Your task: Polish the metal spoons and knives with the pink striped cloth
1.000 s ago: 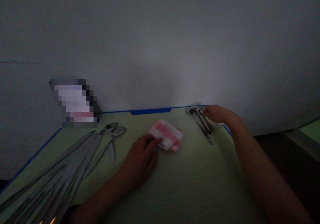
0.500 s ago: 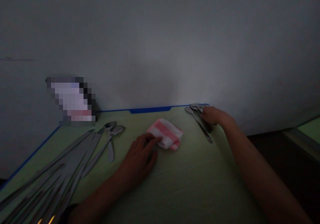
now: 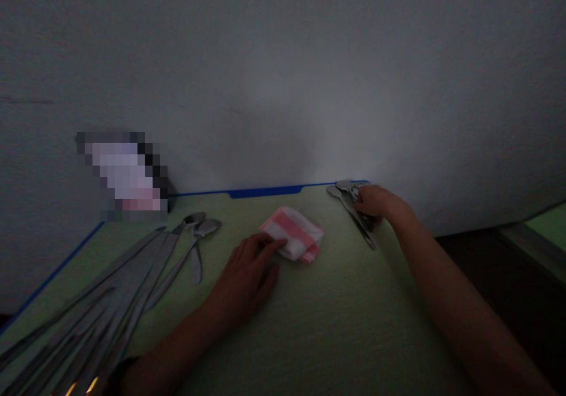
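Note:
My left hand [image 3: 245, 272] rests on the table, fingers stretched out and thumb apart, with its fingertips at the near left edge of a folded pink-and-white cloth [image 3: 294, 234]. At the far right corner, my right hand [image 3: 375, 201] is closed over a small pile of metal cutlery. A spoon [image 3: 351, 210] lies at the left side of that pile, and a fork [image 3: 355, 191] seems to show just beyond my fingers. Which piece the fingers grip is hidden.
Several long metal knives [image 3: 101, 302] lie fanned out at the left, with spoons [image 3: 207, 227] by their far ends. A blurred-out phone-like object [image 3: 128, 175] leans on the wall [image 3: 283, 78]. The green table [image 3: 318, 325] has a blue edge.
My right hand stays over the cutlery pile with barely any movement. The left hand and cloth stay in place; the view has shifted very slightly.

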A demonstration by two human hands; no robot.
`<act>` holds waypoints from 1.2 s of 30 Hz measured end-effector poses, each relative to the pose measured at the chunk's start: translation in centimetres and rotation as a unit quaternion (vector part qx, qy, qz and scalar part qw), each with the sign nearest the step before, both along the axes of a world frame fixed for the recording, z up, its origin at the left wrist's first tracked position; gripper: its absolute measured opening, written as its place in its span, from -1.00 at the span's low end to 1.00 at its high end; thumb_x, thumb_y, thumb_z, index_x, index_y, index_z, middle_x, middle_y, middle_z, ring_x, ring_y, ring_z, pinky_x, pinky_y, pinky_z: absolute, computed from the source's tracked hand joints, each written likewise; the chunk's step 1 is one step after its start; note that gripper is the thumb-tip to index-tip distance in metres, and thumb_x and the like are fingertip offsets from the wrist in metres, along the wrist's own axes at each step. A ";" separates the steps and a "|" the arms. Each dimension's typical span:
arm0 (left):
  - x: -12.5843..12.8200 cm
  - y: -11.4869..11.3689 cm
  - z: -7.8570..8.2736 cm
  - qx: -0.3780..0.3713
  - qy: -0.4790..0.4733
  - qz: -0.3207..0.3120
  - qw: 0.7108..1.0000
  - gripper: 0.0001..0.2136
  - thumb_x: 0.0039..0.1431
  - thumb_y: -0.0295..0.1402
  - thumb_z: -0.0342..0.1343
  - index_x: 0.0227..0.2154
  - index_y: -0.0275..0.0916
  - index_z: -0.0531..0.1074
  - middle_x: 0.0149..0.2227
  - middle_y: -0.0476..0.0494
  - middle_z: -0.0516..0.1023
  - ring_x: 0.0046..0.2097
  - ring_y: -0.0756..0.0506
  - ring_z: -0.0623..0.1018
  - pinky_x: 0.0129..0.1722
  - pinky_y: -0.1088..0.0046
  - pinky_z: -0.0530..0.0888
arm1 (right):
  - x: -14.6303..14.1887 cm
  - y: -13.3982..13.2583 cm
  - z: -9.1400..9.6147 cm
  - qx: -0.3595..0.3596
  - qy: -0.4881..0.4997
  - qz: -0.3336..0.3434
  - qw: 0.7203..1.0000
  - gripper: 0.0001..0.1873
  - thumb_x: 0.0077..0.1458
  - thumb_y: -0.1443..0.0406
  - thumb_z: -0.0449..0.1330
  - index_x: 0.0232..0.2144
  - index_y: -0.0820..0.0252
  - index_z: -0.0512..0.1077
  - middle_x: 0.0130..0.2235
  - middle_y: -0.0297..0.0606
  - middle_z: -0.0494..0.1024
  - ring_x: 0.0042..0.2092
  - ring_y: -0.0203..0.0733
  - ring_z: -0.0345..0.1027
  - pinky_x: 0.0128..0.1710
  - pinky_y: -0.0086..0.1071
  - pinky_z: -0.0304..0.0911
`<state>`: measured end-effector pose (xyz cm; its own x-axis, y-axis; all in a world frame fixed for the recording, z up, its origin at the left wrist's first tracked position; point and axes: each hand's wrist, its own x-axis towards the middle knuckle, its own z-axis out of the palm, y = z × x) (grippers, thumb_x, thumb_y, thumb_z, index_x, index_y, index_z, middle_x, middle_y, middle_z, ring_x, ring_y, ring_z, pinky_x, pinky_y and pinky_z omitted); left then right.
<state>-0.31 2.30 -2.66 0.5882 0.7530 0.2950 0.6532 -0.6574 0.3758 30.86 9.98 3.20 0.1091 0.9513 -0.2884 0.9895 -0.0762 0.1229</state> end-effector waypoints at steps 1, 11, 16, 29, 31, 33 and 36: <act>0.0 0.0 0.0 -0.001 0.000 0.000 1.000 -0.64 0.13 -0.43 -0.05 0.02 -0.17 0.24 -0.04 -0.21 0.24 -0.01 -0.19 0.30 0.00 0.17 0.30 | 0.0 0.0 0.0 0.001 -0.002 -0.005 1.000 -0.66 -0.02 0.22 0.05 -0.27 0.32 0.46 -0.23 0.03 0.51 -0.23 -0.09 0.41 -0.29 -0.33 0.26; 0.0 0.0 0.0 0.001 -0.005 -0.001 1.000 -0.61 0.15 -0.43 -0.06 0.06 -0.15 0.19 -0.04 -0.23 0.25 -0.01 -0.20 0.30 -0.03 0.13 0.30 | 0.0 -0.1 -0.5 0.005 -0.016 -0.025 1.000 -0.65 -0.03 0.20 0.06 -0.25 0.29 0.46 -0.21 0.03 0.50 -0.22 -0.08 0.40 -0.30 -0.33 0.26; -0.1 0.0 0.2 -0.007 0.007 -0.009 1.000 -0.62 0.15 -0.43 -0.06 0.06 -0.15 0.19 -0.03 -0.23 0.25 0.01 -0.21 0.30 0.00 0.13 0.29 | -0.2 -0.2 -0.4 0.005 -0.010 -0.011 1.000 -0.62 -0.03 0.16 0.06 -0.28 0.31 0.47 -0.25 0.04 0.51 -0.23 -0.04 0.41 -0.30 -0.30 0.27; -0.1 0.0 0.0 -0.003 0.000 -0.004 1.000 -0.61 0.14 -0.44 -0.06 0.06 -0.16 0.21 -0.03 -0.23 0.24 0.00 -0.20 0.29 -0.01 0.14 0.29 | -0.7 -0.3 -0.3 0.014 -0.022 -0.012 1.000 -0.59 -0.06 0.22 0.09 -0.19 0.40 0.44 -0.22 0.11 0.50 -0.17 0.00 0.39 -0.25 -0.30 0.28; -0.1 0.1 -0.1 0.000 -0.003 -0.006 1.000 -0.61 0.13 -0.43 -0.06 0.05 -0.15 0.21 -0.03 -0.22 0.24 0.00 -0.21 0.29 -0.01 0.14 0.30 | -0.8 -0.3 -0.4 0.018 -0.024 -0.013 0.999 -0.61 -0.05 0.24 0.08 -0.20 0.38 0.45 -0.19 0.09 0.50 -0.16 0.00 0.39 -0.24 -0.29 0.27; -0.1 0.0 -0.1 -0.001 -0.004 -0.008 1.000 -0.61 0.14 -0.43 -0.06 0.06 -0.14 0.21 -0.03 -0.22 0.24 0.01 -0.21 0.29 0.00 0.13 0.29 | -0.8 -0.4 -0.3 0.023 -0.027 -0.016 0.999 -0.62 -0.05 0.25 0.08 -0.20 0.37 0.45 -0.17 0.08 0.49 -0.16 0.00 0.38 -0.24 -0.29 0.27; -0.1 0.0 0.0 -0.004 -0.007 -0.009 1.000 -0.61 0.14 -0.43 -0.06 0.05 -0.15 0.20 -0.04 -0.23 0.25 0.01 -0.21 0.30 0.00 0.13 0.29 | -1.0 -0.5 -0.3 0.034 -0.028 -0.022 0.999 -0.63 -0.05 0.27 0.08 -0.19 0.36 0.43 -0.14 0.09 0.47 -0.15 0.00 0.38 -0.26 -0.30 0.27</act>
